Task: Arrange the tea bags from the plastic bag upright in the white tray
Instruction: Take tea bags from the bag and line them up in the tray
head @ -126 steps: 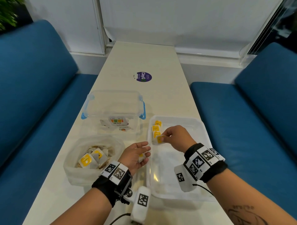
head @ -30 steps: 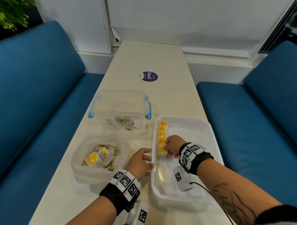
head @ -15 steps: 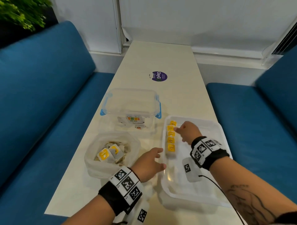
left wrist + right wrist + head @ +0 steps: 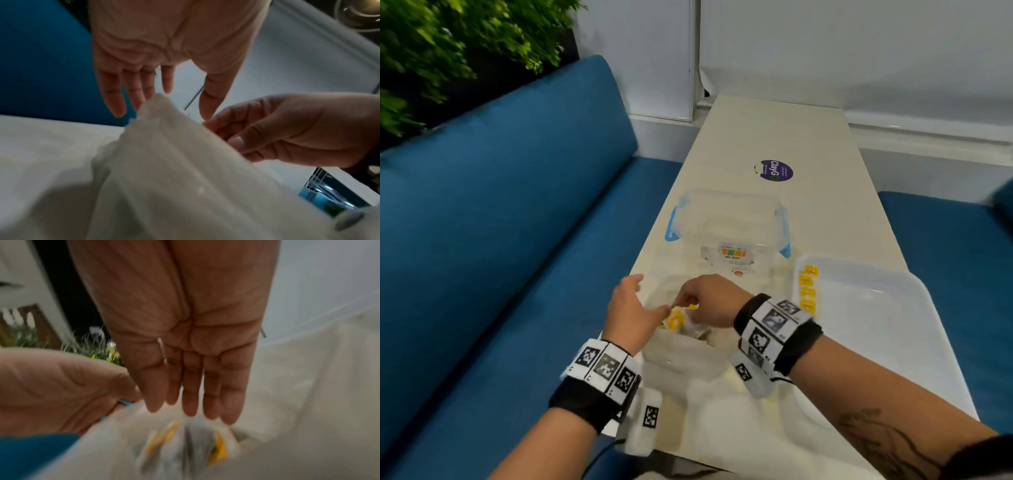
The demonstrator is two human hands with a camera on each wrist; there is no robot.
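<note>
Right wrist view badly smeared: the plastic bag [image 4: 185, 451] shows only as pale folds with yellow flecks, individual tea bags inside not countable. In the head view the right hand [image 4: 709, 301] covers the bag's mouth, so most of the contents are hidden; a few yellow-tagged tea bags in the bag [image 4: 676, 320] peek out between the two hands. Right hand reaches down into the opening; wrist view shows its fingers [image 4: 191, 386] straight and together above the contents, while the left wrist view shows them bent toward the thumb, so whether it has pinched a bag cannot be told. Left hand [image 4: 628, 315] at the bag's left edge, fingers spread and loose, gripping nothing, fingertips [image 4: 115, 104] just beside the raised plastic rim. White tray [image 4: 876, 342] to the right on the table [image 4: 774, 130], a row of yellow-tagged tea bags [image 4: 808, 287] standing along its left wall, lower end cut off by the right wristband. Clear lidded box [image 4: 729, 226] with blue latches sits behind the bag; contents unclear beyond a label.
</note>
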